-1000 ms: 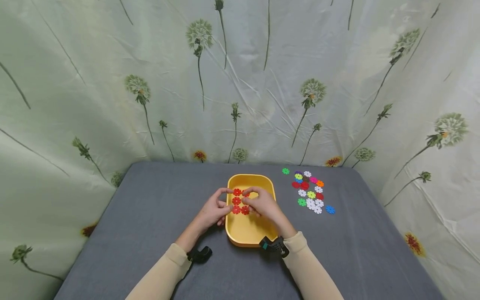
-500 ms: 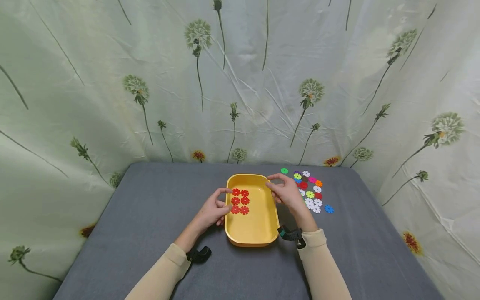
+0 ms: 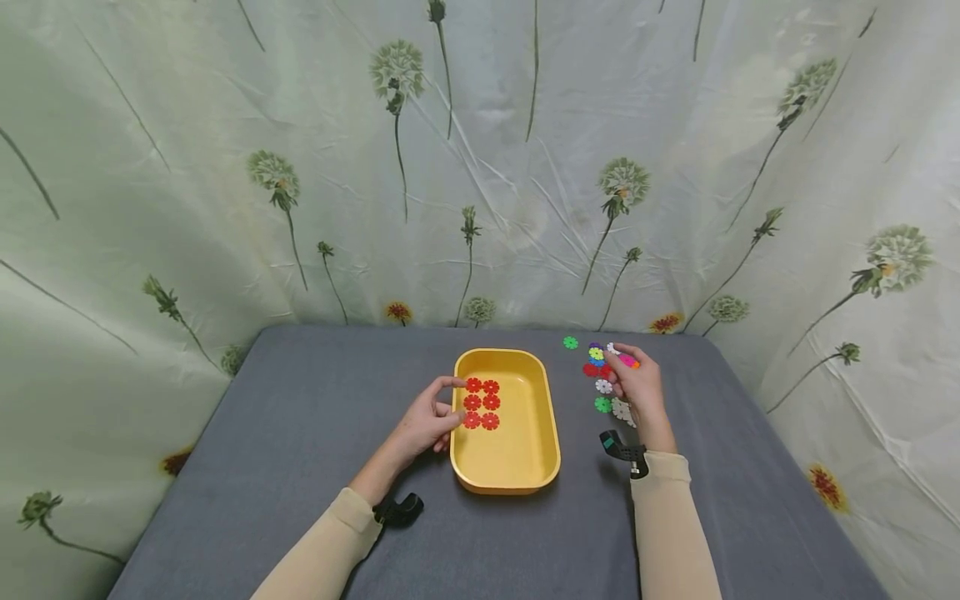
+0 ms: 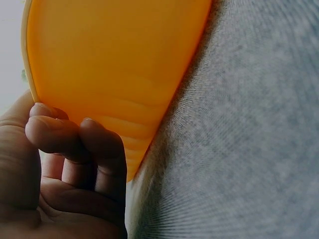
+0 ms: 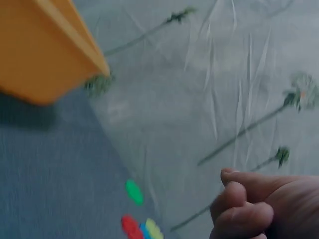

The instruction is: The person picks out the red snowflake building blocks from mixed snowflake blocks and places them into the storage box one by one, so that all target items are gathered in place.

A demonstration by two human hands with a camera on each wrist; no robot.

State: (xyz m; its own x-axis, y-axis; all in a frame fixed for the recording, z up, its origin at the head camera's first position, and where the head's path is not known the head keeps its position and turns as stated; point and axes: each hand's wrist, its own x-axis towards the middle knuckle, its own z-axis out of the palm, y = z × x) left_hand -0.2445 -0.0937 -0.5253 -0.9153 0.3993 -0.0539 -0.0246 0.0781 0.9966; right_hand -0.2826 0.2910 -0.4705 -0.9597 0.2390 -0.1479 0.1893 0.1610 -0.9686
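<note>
A yellow plastic tray [image 3: 504, 476] stands on the grey table. Inside it, towards the left wall, several red snowflake discs [image 3: 491, 402] lie in two columns. My left hand [image 3: 424, 423] grips the tray's left rim; in the left wrist view its fingers [image 4: 102, 149] curl against the outer wall. To the right of the tray, my right hand [image 3: 637, 385] is over a scatter of snowflake discs, fingers bent, with nothing visible between them. It covers part of the scatter, where a green disc [image 3: 603, 404], a white disc [image 3: 603, 386] and a pink disc [image 3: 628, 360] show.
A lone green disc [image 3: 571, 342] lies near the back edge of the grey table [image 3: 337, 375]. Behind the table hangs a curtain [image 3: 510, 192] printed with dandelions. Each wrist wears a black camera mount [image 3: 622, 447].
My right hand has left the red discs in the tray and moved right, out over the loose discs. My left hand has stayed at the tray's left rim.
</note>
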